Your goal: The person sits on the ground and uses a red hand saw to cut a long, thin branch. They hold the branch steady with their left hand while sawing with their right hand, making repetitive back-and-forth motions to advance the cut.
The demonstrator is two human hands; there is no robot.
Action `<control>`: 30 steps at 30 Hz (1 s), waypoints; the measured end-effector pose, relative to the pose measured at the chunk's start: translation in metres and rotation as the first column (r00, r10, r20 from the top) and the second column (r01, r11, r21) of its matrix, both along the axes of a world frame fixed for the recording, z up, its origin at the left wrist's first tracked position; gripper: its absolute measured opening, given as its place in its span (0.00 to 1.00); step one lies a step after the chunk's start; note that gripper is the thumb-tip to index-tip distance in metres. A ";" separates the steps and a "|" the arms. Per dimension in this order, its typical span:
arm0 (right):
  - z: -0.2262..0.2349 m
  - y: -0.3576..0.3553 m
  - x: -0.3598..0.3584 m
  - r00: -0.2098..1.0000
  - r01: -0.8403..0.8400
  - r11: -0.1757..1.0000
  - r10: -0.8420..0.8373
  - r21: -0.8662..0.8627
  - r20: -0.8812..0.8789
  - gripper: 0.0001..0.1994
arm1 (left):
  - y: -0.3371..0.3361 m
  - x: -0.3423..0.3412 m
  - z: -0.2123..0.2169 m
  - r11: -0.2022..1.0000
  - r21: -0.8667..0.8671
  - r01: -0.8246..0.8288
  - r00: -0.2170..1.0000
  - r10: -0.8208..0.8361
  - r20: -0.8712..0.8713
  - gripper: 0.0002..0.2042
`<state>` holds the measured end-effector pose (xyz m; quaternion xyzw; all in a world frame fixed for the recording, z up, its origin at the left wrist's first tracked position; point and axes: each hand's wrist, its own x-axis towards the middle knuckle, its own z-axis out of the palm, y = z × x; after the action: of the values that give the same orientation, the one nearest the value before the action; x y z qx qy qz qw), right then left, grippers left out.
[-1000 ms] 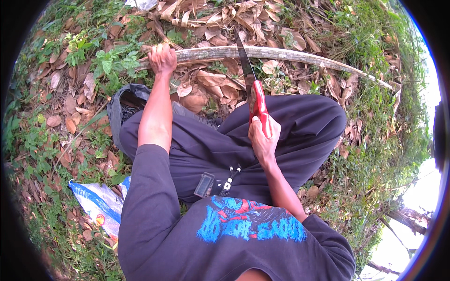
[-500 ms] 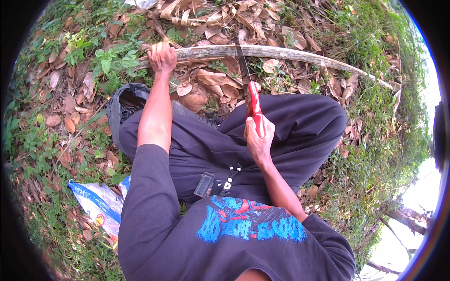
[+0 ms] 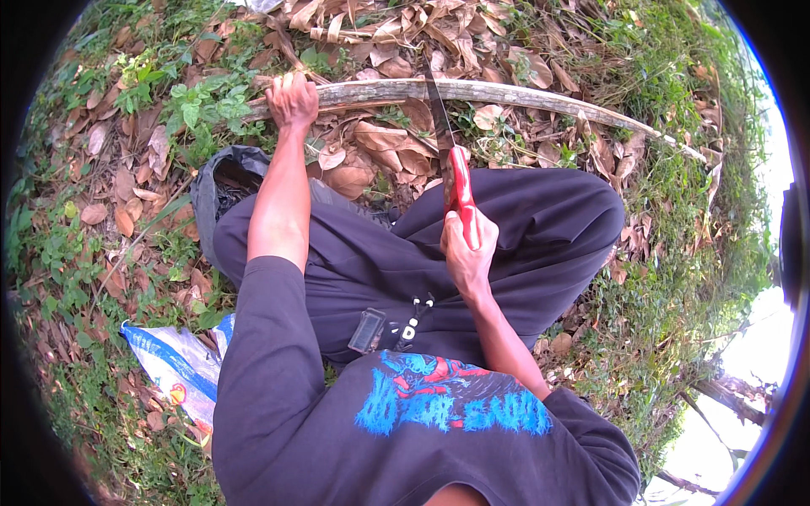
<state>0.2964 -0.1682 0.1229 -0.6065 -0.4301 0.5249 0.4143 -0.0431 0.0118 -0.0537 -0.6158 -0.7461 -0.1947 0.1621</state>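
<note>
The left hand [image 3: 293, 101] covers part of the long, curved, grey-brown wooden pole [image 3: 540, 102]; the pole's left end is hard to make out among leafy green plants [image 3: 202, 108]. The dark grey, open-mouthed item [image 3: 205, 202] beside the left knee may be a bag; the left forearm [image 3: 283, 207] partly hides it. A white-and-blue plastic sack [image 3: 173, 358] is partly covered by the dark sleeve [image 3: 274, 312].

The pole lies crosswise over dry brown leaves [image 3: 384, 139], beyond the crossed legs [image 3: 540, 211]. The left arm extends forward, its hand clamped on the pole. The right hand [image 3: 469, 251] is closed around the handle of the red-handled, dark-bladed saw [image 3: 458, 173], whose blade crosses the pole.
</note>
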 end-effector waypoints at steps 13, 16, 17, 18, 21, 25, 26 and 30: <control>-0.025 0.019 -0.007 0.992 -0.083 0.991 0.073 0.104 0.100 0.11 | -0.002 0.000 0.001 1.000 0.000 0.009 0.999 -0.009 0.032 0.07; -0.002 0.004 -0.004 0.998 0.020 0.999 -0.022 -0.036 -0.064 0.11 | -0.003 0.002 0.000 1.000 -0.004 0.007 1.000 -0.007 0.028 0.07; 0.007 0.008 -0.003 0.993 0.031 0.997 -0.039 -0.073 -0.108 0.11 | -0.002 0.001 0.000 1.000 -0.009 0.002 1.000 -0.001 0.032 0.07; 0.008 0.014 -0.003 0.995 0.015 0.998 -0.021 -0.061 -0.099 0.11 | -0.002 0.000 0.000 1.000 -0.014 -0.004 0.999 0.004 0.035 0.08; -0.011 0.035 -0.005 0.999 -0.017 1.000 0.018 0.026 -0.027 0.11 | -0.003 0.001 0.003 0.999 -0.039 -0.010 0.999 0.012 0.047 0.09; -0.025 0.066 -0.011 1.000 0.008 0.995 -0.008 0.101 -0.003 0.11 | 0.002 0.003 0.002 0.999 -0.046 0.000 0.999 0.002 0.052 0.09; -0.027 0.059 -0.013 1.000 -0.011 0.997 0.011 0.083 0.011 0.11 | 0.000 0.002 0.001 0.999 -0.049 0.000 0.999 0.002 0.051 0.09; -0.009 0.003 -0.006 0.998 -0.055 0.996 0.053 0.072 0.027 0.11 | 0.001 0.000 0.001 1.000 -0.016 -0.005 0.999 0.006 0.032 0.08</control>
<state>0.2906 -0.1652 0.1136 -0.5857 -0.4704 0.5122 0.4165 -0.0432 0.0132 -0.0530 -0.6118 -0.7517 -0.1984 0.1457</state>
